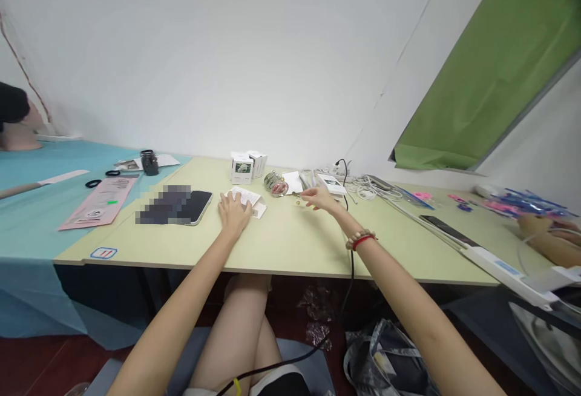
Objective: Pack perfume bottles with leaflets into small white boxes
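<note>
Resting across the folded white paper goes the left hand, palm down, fingers spread and slightly bent, laid over the sheet rather than pinched round it! Over to the right hand, poised just above the surface, its fingertips right beside a small gold-coloured piece. Thumb and fingers look a little parted, but whether they have hold of that piece, I cannot tell from here.

What would do it well? I'd say a light fingertip pinch on something so tiny, with the left palm keeping the paper flat and steady. Mind the shiny rounded bundle lying between the hands, toward the wall; a careless knuckle could catch it, and the black cable passes close behind the right wrist.

And look at the pose: both arms stretched forward, the right forearm slanting inward, a beaded bracelet at its wrist, the hand angled toward the middle. The left arm slopes up from the lap side, wrist low, near the dark tablet-like device.
</note>
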Motion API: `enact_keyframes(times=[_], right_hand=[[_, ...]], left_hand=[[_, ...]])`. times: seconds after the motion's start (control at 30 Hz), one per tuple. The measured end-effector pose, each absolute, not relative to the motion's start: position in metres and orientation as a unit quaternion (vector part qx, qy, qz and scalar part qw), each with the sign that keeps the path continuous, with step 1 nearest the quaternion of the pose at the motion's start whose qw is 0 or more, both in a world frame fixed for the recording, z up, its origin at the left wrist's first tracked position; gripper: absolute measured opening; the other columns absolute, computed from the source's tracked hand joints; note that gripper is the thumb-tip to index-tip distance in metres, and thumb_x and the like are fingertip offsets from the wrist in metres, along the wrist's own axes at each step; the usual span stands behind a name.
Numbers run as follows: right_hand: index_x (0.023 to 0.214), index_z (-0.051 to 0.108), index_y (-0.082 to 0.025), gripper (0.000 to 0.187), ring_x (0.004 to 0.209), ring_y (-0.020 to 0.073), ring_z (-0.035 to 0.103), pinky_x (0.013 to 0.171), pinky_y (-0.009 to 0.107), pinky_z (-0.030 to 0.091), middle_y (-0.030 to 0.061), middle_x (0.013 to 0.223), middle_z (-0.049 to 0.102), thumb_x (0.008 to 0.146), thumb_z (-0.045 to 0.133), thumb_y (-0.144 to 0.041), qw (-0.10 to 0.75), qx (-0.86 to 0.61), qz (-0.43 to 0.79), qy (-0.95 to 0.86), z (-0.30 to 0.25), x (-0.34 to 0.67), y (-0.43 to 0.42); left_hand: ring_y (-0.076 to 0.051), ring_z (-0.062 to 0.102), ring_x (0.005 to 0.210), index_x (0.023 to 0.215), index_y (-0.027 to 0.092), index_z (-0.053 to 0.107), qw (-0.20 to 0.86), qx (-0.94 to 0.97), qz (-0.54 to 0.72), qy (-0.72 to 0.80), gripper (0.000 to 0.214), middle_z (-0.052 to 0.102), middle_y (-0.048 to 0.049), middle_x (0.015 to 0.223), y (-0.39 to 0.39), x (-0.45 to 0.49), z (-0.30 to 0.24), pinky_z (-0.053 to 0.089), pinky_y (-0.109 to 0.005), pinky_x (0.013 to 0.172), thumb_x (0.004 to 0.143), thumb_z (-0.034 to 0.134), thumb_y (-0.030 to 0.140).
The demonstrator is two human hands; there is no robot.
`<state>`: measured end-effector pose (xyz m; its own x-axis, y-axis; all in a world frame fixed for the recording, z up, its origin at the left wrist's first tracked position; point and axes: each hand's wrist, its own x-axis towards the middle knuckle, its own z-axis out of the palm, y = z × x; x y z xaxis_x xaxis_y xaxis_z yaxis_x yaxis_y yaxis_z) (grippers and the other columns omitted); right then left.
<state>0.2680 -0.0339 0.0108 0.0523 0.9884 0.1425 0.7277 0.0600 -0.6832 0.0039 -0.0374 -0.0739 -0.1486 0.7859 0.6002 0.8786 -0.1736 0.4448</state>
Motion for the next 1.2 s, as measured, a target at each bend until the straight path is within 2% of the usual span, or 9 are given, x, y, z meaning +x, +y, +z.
enact_keyframes(times=[0.17, 0.27, 0.4, 0.47, 0.6, 0.7, 0.87, 1.0, 1.2], right_hand=[[0.094, 0.064, -0.018, 0.032, 0.079, 0.0179, 0.06, 0.071, 0.03, 0.048, 0.0075, 0.096, 0.064, 0.065, 0.067, -0.03, 0.296, -0.618, 0.134, -0.716, -0.007, 0.249, -0.037], [0.117, 0.053, -0.024, 0.06, 0.094, 0.021, 0.056, 0.082, 0.035, 0.045, 0.0076, 0.114, 0.056, 0.062, 0.07, -0.039, 0.261, -0.531, 0.089, -0.801, -0.017, 0.227, -0.045], [0.136, 0.028, -0.024, 0.093, 0.118, 0.0288, 0.04, 0.093, 0.043, 0.036, 0.0134, 0.132, 0.036, 0.056, 0.071, -0.048, 0.211, -0.451, 0.02, -0.867, -0.034, 0.196, -0.044], [0.137, 0.025, -0.021, 0.09, 0.12, 0.0286, 0.037, 0.094, 0.043, 0.035, 0.0152, 0.133, 0.035, 0.062, 0.068, -0.047, 0.214, -0.445, 0.022, -0.869, -0.04, 0.185, -0.038], [0.134, 0.029, -0.017, 0.071, 0.108, 0.0249, 0.049, 0.089, 0.037, 0.039, 0.0141, 0.125, 0.047, 0.072, 0.06, -0.032, 0.234, -0.444, 0.015, -0.865, -0.046, 0.181, -0.029], [0.131, 0.035, -0.019, 0.063, 0.1, 0.0224, 0.054, 0.083, 0.033, 0.042, 0.0113, 0.12, 0.052, 0.072, 0.055, -0.016, 0.218, -0.446, -0.013, -0.868, -0.047, 0.186, -0.033], [0.127, 0.041, -0.022, 0.063, 0.094, 0.0187, 0.056, 0.077, 0.03, 0.044, 0.0089, 0.121, 0.05, 0.069, 0.042, 0.001, 0.159, -0.418, -0.077, -0.891, -0.038, 0.199, -0.056], [0.117, 0.053, -0.021, 0.05, 0.094, 0.0199, 0.056, 0.077, 0.032, 0.044, 0.0093, 0.118, 0.052, 0.072, 0.042, 0.0, 0.161, -0.395, -0.099, -0.899, -0.014, 0.22, -0.071], [0.096, 0.066, -0.018, 0.024, 0.07, 0.0144, 0.058, 0.07, 0.029, 0.046, 0.0065, 0.093, 0.064, 0.073, 0.059, -0.018, 0.286, -0.501, 0.043, -0.816, 0.021, 0.255, -0.077]], left_hand=[[-0.035, 0.04, 0.113, 0.105, 0.018, 0.053, 0.035, -0.633, -0.447, -0.631, 0.033, 0.049, -0.0158, 0.117, -0.038, 0.003, -0.072, 0.033, -0.048, 0.088, 0.081, 0.041, 0.037], [-0.03, 0.048, 0.103, 0.104, 0.018, 0.052, 0.019, -0.63, -0.472, -0.617, 0.029, 0.05, -0.0136, 0.112, -0.037, 0.001, -0.067, 0.034, -0.046, 0.087, 0.083, 0.038, 0.032], [-0.02, 0.055, 0.09, 0.098, 0.021, 0.051, 0.004, -0.645, -0.492, -0.585, 0.021, 0.052, -0.0067, 0.104, -0.037, -0.001, -0.062, 0.04, -0.035, 0.082, 0.085, 0.036, 0.026], [-0.019, 0.054, 0.09, 0.095, 0.022, 0.051, 0.002, -0.648, -0.503, -0.572, 0.018, 0.053, -0.0048, 0.101, -0.038, -0.001, -0.062, 0.04, -0.032, 0.082, 0.085, 0.037, 0.025], [-0.021, 0.05, 0.097, 0.094, 0.02, 0.05, -0.001, -0.621, -0.533, -0.574, 0.018, 0.052, -0.0068, 0.099, -0.036, -0.005, -0.062, 0.039, -0.034, 0.085, 0.085, 0.036, 0.024], [-0.022, 0.049, 0.097, 0.095, 0.019, 0.049, -0.014, -0.592, -0.553, -0.586, 0.019, 0.052, -0.0077, 0.098, -0.033, -0.008, -0.063, 0.039, -0.036, 0.086, 0.085, 0.033, 0.02], [-0.022, 0.049, 0.097, 0.093, 0.02, 0.049, -0.035, -0.569, -0.572, -0.59, 0.02, 0.052, -0.0084, 0.099, -0.03, -0.009, -0.065, 0.039, -0.037, 0.084, 0.082, 0.032, 0.015], [-0.021, 0.049, 0.095, 0.091, 0.021, 0.049, -0.047, -0.567, -0.58, -0.583, 0.02, 0.051, -0.0072, 0.097, -0.028, -0.009, -0.066, 0.039, -0.036, 0.085, 0.082, 0.033, 0.015], [-0.02, 0.049, 0.096, 0.09, 0.021, 0.05, -0.062, -0.56, -0.586, -0.582, 0.018, 0.051, -0.0067, 0.095, -0.023, -0.01, -0.069, 0.039, -0.035, 0.087, 0.082, 0.034, 0.018]])
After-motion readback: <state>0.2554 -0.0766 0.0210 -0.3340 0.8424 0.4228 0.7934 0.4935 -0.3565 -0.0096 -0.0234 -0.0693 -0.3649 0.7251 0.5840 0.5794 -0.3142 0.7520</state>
